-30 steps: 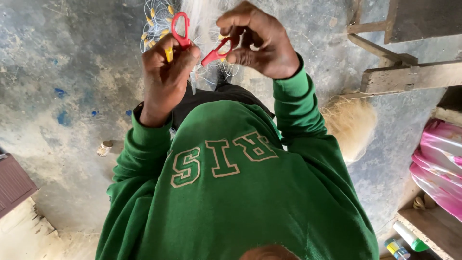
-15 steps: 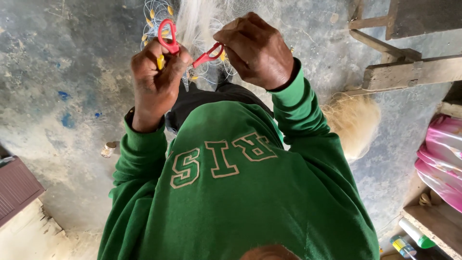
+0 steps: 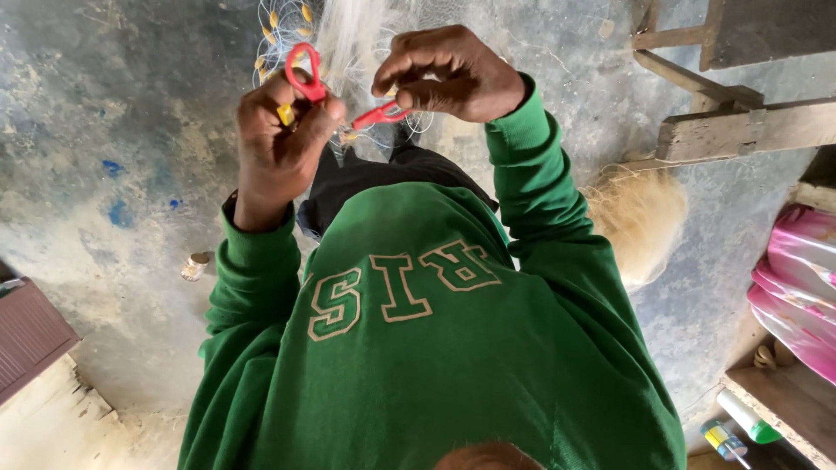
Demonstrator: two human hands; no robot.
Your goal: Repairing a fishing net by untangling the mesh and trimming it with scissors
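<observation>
- A small jar [image 3: 195, 265] is sitting on the floor at far left; its contents cannot be told.
- The left hand [image 3: 280, 144], raised since earlier, is gripping red scissors [image 3: 335, 97], fingers closed through one loop.
- The right hand [image 3: 453, 77] is pinching pale fishing net [image 3: 357, 39] with yellow floats, fingers closed.

Mottled grey floor [image 3: 104, 130], maybe concrete; wooden bench [image 3: 740, 126].

Soft, even daylight, fairly bright, with no hard shadows on the floor [image 3: 104, 130]. Faint sheen on the pink plastic [image 3: 797, 287] at right. Focus is sharp mid-frame; the corners stretch and soften slightly from the wide lens.
</observation>
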